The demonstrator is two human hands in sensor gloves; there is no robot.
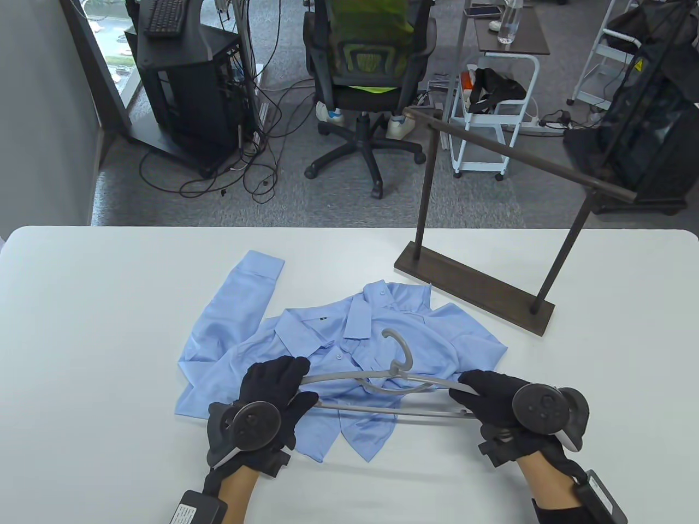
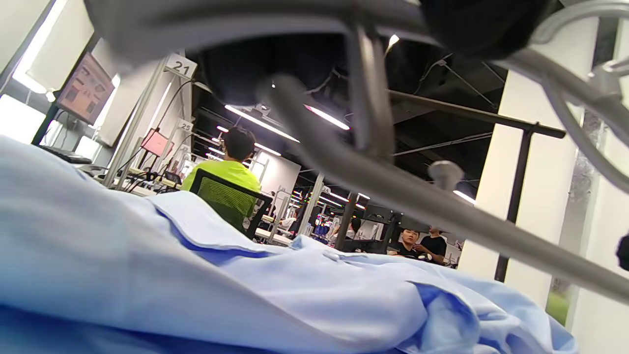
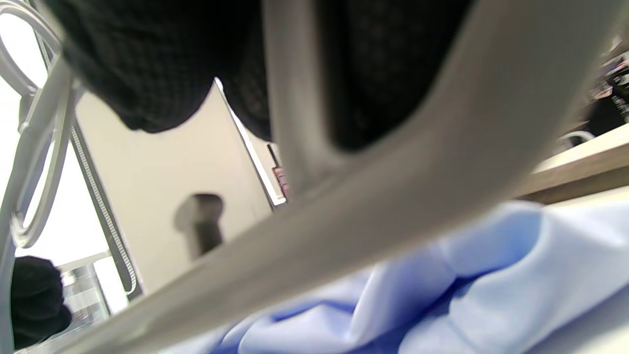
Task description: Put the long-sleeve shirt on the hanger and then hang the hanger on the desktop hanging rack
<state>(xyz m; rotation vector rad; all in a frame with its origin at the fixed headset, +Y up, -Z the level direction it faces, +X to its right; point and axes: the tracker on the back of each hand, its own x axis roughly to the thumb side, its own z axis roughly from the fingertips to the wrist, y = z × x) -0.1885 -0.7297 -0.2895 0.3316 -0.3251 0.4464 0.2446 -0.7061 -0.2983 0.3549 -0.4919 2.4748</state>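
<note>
Both hands, left grip and right grip, clasp the ends of the grey hanger just above the crumpled blue shirt on the counter, so threading it and reaching the empty rack both remain.

From my feed, the table view is bright and evenly lit; the white counter shows soft glare and only faint shadows under the crumpled light-blue shirt. Straight lines bow toward the edges. In the left wrist view, ceiling strip lights glow at 12 o'clock, and the grey plastic hanger is blurred. The right wrist view is badly out of focus, washed out at 9 o'clock.
</note>
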